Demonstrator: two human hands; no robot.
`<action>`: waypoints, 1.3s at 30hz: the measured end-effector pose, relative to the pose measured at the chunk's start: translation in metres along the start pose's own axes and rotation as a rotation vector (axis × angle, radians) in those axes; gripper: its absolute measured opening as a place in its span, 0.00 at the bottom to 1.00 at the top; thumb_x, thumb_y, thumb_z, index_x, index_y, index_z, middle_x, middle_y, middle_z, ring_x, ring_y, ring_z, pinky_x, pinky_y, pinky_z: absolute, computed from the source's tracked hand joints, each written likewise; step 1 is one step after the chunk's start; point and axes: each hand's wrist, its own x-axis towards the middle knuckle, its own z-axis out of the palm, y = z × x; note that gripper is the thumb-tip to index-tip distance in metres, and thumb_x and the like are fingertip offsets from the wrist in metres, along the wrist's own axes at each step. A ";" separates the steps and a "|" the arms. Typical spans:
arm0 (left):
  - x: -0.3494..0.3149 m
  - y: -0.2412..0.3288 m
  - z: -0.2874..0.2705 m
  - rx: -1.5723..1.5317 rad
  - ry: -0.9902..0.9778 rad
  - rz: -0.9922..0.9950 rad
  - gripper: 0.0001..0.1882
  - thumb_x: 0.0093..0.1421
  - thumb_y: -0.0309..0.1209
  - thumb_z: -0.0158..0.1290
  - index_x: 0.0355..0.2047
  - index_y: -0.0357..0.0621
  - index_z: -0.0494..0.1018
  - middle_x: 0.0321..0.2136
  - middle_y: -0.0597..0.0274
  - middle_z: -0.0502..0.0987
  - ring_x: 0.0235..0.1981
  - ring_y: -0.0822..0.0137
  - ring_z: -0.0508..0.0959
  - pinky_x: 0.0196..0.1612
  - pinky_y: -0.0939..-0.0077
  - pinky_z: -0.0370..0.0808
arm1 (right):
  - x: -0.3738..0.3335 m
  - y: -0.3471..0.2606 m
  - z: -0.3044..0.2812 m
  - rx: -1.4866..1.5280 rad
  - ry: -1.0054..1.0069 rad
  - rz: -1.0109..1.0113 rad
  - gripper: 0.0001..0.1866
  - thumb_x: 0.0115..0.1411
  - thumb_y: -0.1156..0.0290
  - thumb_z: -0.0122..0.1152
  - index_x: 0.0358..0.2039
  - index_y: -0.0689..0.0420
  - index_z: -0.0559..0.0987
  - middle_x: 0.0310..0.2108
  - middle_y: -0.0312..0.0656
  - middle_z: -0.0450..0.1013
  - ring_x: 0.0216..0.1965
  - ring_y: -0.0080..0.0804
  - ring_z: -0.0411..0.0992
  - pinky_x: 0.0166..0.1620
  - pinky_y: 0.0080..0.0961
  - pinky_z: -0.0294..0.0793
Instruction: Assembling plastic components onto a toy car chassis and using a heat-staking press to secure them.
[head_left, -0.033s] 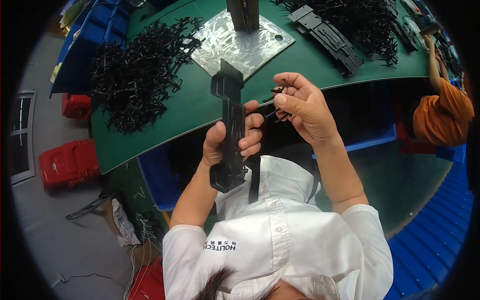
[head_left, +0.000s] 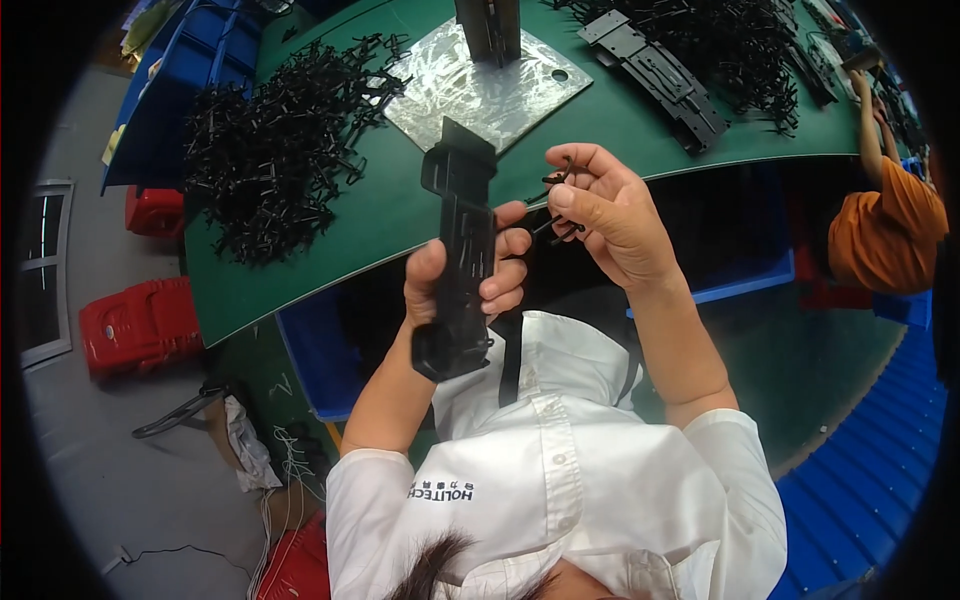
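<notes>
My left hand [head_left: 508, 262] is wrapped round a long black plastic housing [head_left: 466, 235], thumb on one side and fingers on the other. The housing stands roughly upright in front of my body, its stepped end pointing away from me. Just to its right, my right hand [head_left: 610, 215] pinches a small black plastic piece with thin prongs [head_left: 562, 180] between thumb and fingers. The palm partly hides this piece, and whether it is one or more I cannot tell. A narrow gap separates it from the housing.
A green table [head_left: 400, 200] bears a heap of small black pronged parts [head_left: 270, 150] at left and another heap [head_left: 740, 60] at right. A metal plate [head_left: 490, 90] with an upright post stands between. Another long black housing [head_left: 655, 85] lies nearby. At far right is a person in orange [head_left: 885, 235].
The long housing has turned slightly in my left hand, showing more of its broad face, and its near end has shifted a little left. My right hand stays nearly still.
</notes>
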 end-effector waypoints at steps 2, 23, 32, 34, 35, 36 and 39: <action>0.001 -0.002 0.005 0.022 0.039 0.001 0.47 0.48 0.47 0.59 0.59 0.32 0.51 0.43 0.56 0.69 0.30 0.69 0.68 0.33 0.76 0.68 | 0.003 0.001 0.001 -0.045 -0.020 -0.047 0.22 0.54 0.73 0.61 0.49 0.64 0.68 0.33 0.36 0.67 0.31 0.18 0.68 0.32 0.13 0.69; -0.001 -0.009 -0.001 0.147 0.249 -0.115 0.47 0.48 0.54 0.58 0.57 0.34 0.54 0.48 0.35 0.66 0.46 0.49 0.74 0.39 0.63 0.79 | 0.013 -0.013 -0.004 -0.643 -0.067 -0.297 0.17 0.50 0.65 0.66 0.40 0.57 0.76 0.28 0.35 0.73 0.30 0.22 0.68 0.35 0.20 0.70; 0.004 -0.009 -0.004 0.197 0.235 -0.068 0.45 0.49 0.55 0.56 0.57 0.37 0.54 0.47 0.37 0.67 0.45 0.51 0.75 0.41 0.66 0.79 | 0.020 -0.004 -0.008 -0.934 -0.002 -0.583 0.08 0.49 0.68 0.66 0.30 0.57 0.79 0.31 0.38 0.74 0.40 0.35 0.69 0.42 0.27 0.70; 0.003 -0.012 -0.004 0.224 0.275 -0.058 0.46 0.49 0.55 0.57 0.58 0.38 0.53 0.47 0.39 0.68 0.44 0.53 0.75 0.43 0.66 0.77 | 0.021 -0.002 -0.009 -0.957 0.008 -0.616 0.08 0.49 0.69 0.66 0.29 0.57 0.79 0.31 0.38 0.74 0.41 0.36 0.68 0.43 0.28 0.69; 0.004 -0.011 -0.003 0.224 0.273 -0.056 0.46 0.49 0.55 0.57 0.58 0.38 0.53 0.47 0.39 0.68 0.44 0.53 0.75 0.43 0.66 0.77 | 0.021 -0.003 -0.009 -0.979 0.020 -0.647 0.08 0.49 0.69 0.66 0.29 0.57 0.79 0.31 0.38 0.73 0.41 0.36 0.68 0.44 0.29 0.68; 0.005 -0.011 -0.003 0.271 0.275 -0.064 0.47 0.48 0.56 0.58 0.58 0.38 0.52 0.46 0.39 0.68 0.44 0.53 0.76 0.44 0.67 0.76 | 0.020 -0.004 -0.008 -0.981 0.017 -0.649 0.08 0.49 0.69 0.66 0.29 0.57 0.79 0.31 0.38 0.73 0.41 0.36 0.68 0.44 0.29 0.68; 0.008 -0.008 0.000 0.370 0.282 -0.075 0.49 0.46 0.57 0.58 0.59 0.38 0.52 0.46 0.41 0.68 0.43 0.55 0.76 0.46 0.67 0.74 | 0.017 -0.006 -0.005 -1.005 0.019 -0.625 0.07 0.47 0.76 0.65 0.29 0.59 0.79 0.32 0.39 0.73 0.41 0.36 0.68 0.49 0.29 0.66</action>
